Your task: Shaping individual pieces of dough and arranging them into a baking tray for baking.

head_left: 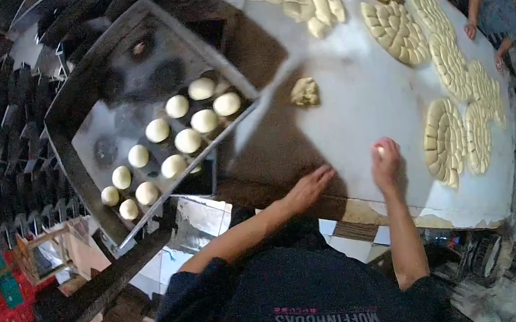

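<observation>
My left hand [308,190] lies over the near edge of the pale worktable [358,102], fingers stretched out and holding nothing. To its right, my right hand [387,166] is curled over the table, with a small pale bit of dough [380,150] showing at its fingers. Beyond the hands, a rough yellowish lump of dough [305,92] sits on the tabletop. At the left is a dark metal tray [137,65], tilted in view, carrying several smooth round dough balls [187,141] in two rows.
Flat rounds of dough scored into pieces [396,33] spread over the table's far and right parts, and a partial round [301,0] lies farther back. Another person [501,14] is at the right edge. Red crates [8,312] and a wooden frame [44,257] stand lower left.
</observation>
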`<state>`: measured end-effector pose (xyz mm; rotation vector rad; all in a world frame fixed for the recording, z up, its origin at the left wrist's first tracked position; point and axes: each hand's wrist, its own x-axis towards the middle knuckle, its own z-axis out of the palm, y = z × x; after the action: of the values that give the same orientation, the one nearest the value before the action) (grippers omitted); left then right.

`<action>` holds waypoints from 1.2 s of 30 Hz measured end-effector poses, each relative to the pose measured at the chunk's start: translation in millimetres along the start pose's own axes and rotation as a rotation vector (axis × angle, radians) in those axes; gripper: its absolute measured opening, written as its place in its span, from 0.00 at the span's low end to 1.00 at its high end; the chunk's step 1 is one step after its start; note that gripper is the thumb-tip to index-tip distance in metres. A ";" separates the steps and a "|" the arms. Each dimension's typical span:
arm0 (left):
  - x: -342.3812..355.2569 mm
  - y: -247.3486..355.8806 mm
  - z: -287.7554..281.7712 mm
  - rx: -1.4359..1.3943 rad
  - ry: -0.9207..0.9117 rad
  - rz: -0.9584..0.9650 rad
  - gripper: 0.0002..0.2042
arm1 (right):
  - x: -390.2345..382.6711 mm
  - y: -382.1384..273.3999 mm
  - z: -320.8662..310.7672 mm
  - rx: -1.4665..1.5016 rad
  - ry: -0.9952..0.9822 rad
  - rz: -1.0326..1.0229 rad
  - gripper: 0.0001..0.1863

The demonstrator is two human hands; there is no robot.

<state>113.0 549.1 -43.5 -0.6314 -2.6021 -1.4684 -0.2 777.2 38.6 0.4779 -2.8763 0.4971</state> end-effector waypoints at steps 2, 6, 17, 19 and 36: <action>-32.3 29.8 -50.2 -0.137 -0.131 -0.137 0.23 | -15.8 39.5 -18.2 0.315 -0.192 0.365 0.08; -49.7 80.4 -200.3 -0.042 -0.102 -0.197 0.21 | 6.6 24.7 -54.7 0.553 -0.493 0.639 0.14; -194.2 -24.4 -440.5 1.042 0.071 -0.855 0.23 | 100.8 -498.7 -1.9 0.894 -0.219 -0.980 0.19; -178.6 -8.1 -438.1 1.058 0.077 -0.729 0.27 | 110.3 -506.0 51.4 0.607 -0.499 -1.028 0.18; 320.3 -42.1 -222.7 -0.744 -0.632 -0.017 0.16 | -47.7 54.0 40.6 0.380 0.369 0.364 0.07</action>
<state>-223.0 443.0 129.4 -1.3225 -2.3348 -2.6128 20.6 824.4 -26.0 -0.0948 -2.5119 1.0749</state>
